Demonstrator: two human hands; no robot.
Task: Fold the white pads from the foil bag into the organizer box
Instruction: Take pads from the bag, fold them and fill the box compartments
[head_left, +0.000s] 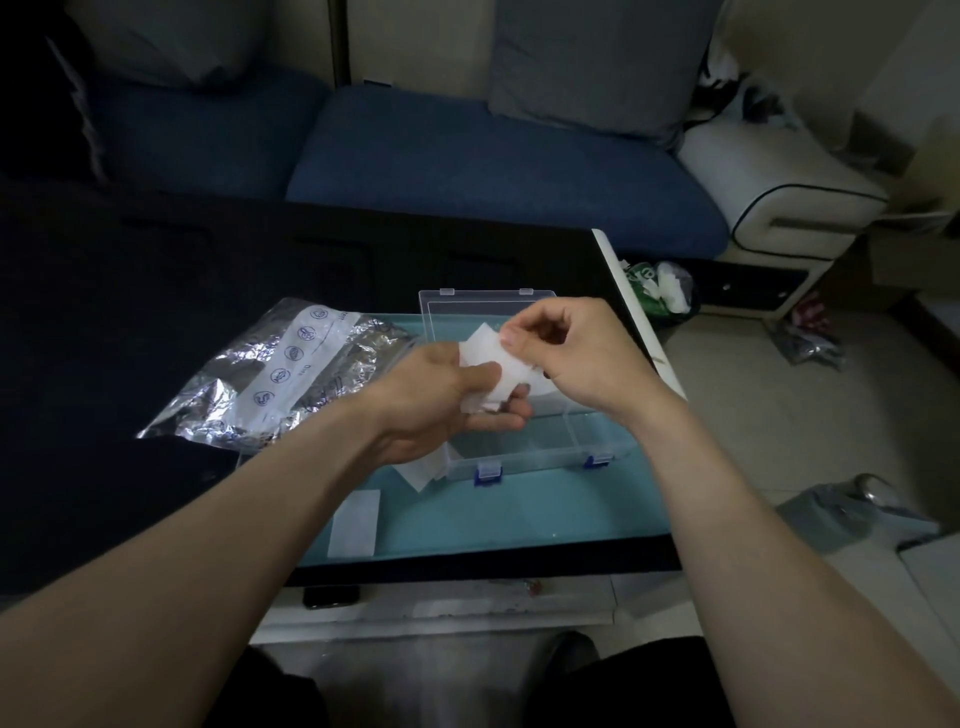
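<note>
Head view: white pad half hidden between left hand and right hand.

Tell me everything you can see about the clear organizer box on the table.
The organizer box looks like clear, colourless plastic, with thin dividers splitting it into compartments and two blue latches on its near wall. Its lid stands open, hinged up at the far side. It sits on the teal table surface, right of the foil bag. The left hand and right hand hold a white pad just above it. Whether anything lies inside is hard to tell.
</note>
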